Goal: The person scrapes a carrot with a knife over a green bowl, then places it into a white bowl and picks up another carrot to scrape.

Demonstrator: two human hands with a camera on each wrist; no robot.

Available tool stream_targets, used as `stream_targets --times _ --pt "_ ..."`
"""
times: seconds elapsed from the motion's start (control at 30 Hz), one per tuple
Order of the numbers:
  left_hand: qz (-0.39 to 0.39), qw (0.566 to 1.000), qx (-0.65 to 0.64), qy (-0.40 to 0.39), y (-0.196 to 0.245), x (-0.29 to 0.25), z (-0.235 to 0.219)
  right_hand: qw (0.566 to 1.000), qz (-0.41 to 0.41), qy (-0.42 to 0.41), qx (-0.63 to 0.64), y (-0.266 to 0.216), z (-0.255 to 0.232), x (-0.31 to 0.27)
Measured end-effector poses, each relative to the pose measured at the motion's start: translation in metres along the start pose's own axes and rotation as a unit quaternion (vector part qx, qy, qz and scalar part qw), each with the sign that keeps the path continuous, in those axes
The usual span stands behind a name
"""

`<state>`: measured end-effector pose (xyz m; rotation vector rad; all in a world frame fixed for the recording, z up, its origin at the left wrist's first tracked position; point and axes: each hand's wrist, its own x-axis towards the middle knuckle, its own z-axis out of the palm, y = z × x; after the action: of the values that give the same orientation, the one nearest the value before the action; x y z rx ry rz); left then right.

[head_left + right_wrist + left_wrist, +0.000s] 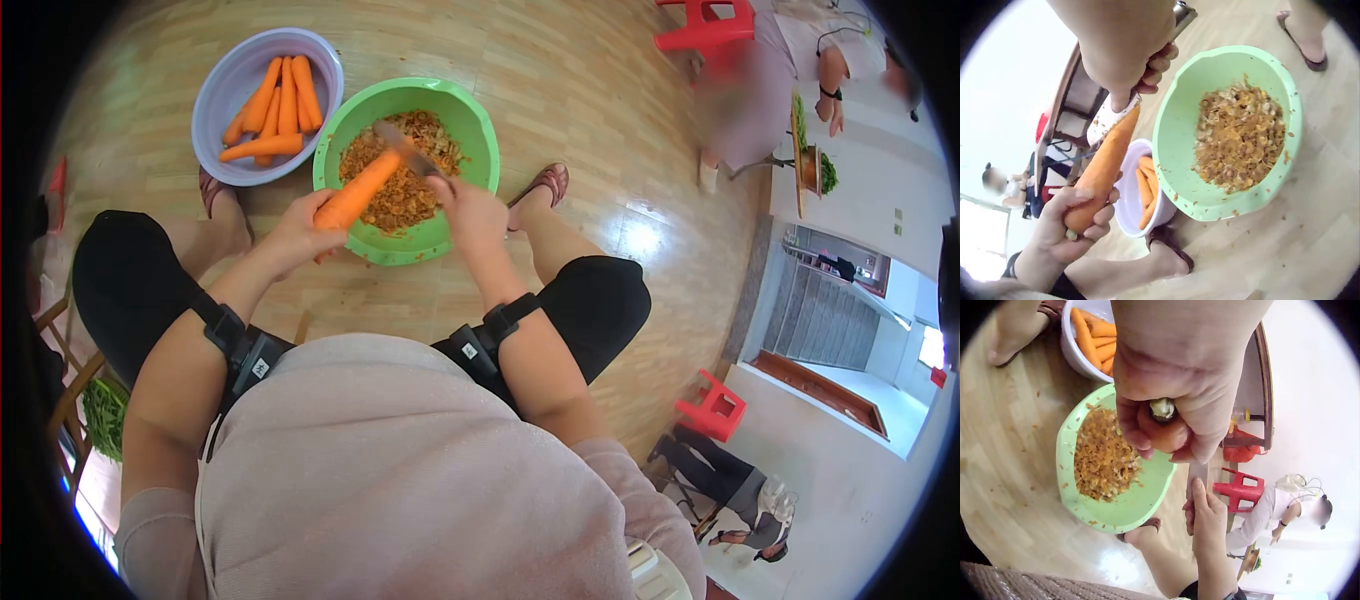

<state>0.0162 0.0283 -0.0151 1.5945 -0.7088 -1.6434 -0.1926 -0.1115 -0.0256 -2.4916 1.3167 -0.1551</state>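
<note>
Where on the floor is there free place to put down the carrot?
Bare wood floor lies beyond the green bowl and right of it. It is crowded between the bowl, the purple bowl of carrots and the feet, where both hands work.

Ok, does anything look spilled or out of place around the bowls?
A few carrot peel scraps lie scattered on the wooden floor beside the green bowl, outside its rim. Otherwise the peelings sit inside it, and the carrots lie in the lavender bowl.
</note>
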Motion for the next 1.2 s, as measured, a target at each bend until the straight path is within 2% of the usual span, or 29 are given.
stream_targets --times 0.03,0.13,0.27,0.33,0.47,0.53,0.57,0.63,0.77,0.8,0.83,0.87,0.93,1.07,1.13,1.2 --pt "0.001 1.000 0.001 0.000 0.000 -0.001 0.000 0.998 0.053 -0.002 -0.041 0.007 -0.003 0.003" --pt "-0.008 1.000 0.007 -0.016 0.001 -0.001 -0.001 0.994 0.085 -0.002 -0.063 0.010 -0.012 0.006" --pt "-0.012 1.000 0.007 -0.021 0.000 -0.001 -0.002 0.999 0.042 0.012 -0.009 -0.015 -0.015 -0.002" --pt "-0.018 1.000 0.008 -0.024 0.003 0.000 -0.002 0.999 -0.028 -0.021 0.012 -0.026 -0.013 -0.006" --pt "-0.012 0.999 0.020 -0.022 0.002 -0.001 -0.001 0.999 -0.014 -0.028 0.008 -0.019 -0.006 -0.004" --pt "-0.002 0.999 0.020 -0.025 0.000 -0.001 -0.001 0.999 0.042 -0.002 -0.033 -0.001 -0.005 0.002" --pt "-0.004 0.999 0.028 -0.023 -0.003 -0.001 -0.001 0.999 0.041 0.003 -0.028 0.004 -0.005 0.003" --pt "0.011 0.998 0.056 -0.029 -0.010 0.003 -0.005 0.994 0.089 -0.006 -0.063 0.008 -0.010 0.004" --pt "0.042 0.998 0.045 -0.011 -0.020 0.005 -0.005 0.995 0.094 -0.002 -0.043 0.000 -0.016 0.003" --pt "0.026 0.997 0.072 -0.021 -0.029 0.011 -0.010 0.997 0.082 0.001 -0.004 -0.003 -0.015 0.003" --pt "0.034 0.998 0.048 -0.018 -0.034 0.013 -0.010 0.994 0.099 -0.036 -0.009 -0.013 -0.020 0.004" --pt "0.021 0.998 -0.007 -0.055 -0.027 0.010 -0.008 0.996 0.084 -0.037 -0.017 -0.010 -0.015 0.003" --pt "-0.021 0.998 -0.014 -0.057 -0.020 0.007 -0.001 0.997 0.059 0.021 -0.034 0.007 0.003 0.000" --pt "0.002 0.995 0.000 -0.099 -0.016 -0.001 -0.002 0.992 0.085 0.006 -0.088 0.038 0.013 -0.003" --pt "0.002 0.997 0.014 -0.077 -0.014 0.003 -0.001 0.993 0.106 0.020 -0.056 0.033 0.006 -0.001" --pt "-0.003 0.998 0.020 -0.055 -0.015 0.008 0.001 0.995 0.088 0.030 -0.022 0.021 -0.003 0.002"
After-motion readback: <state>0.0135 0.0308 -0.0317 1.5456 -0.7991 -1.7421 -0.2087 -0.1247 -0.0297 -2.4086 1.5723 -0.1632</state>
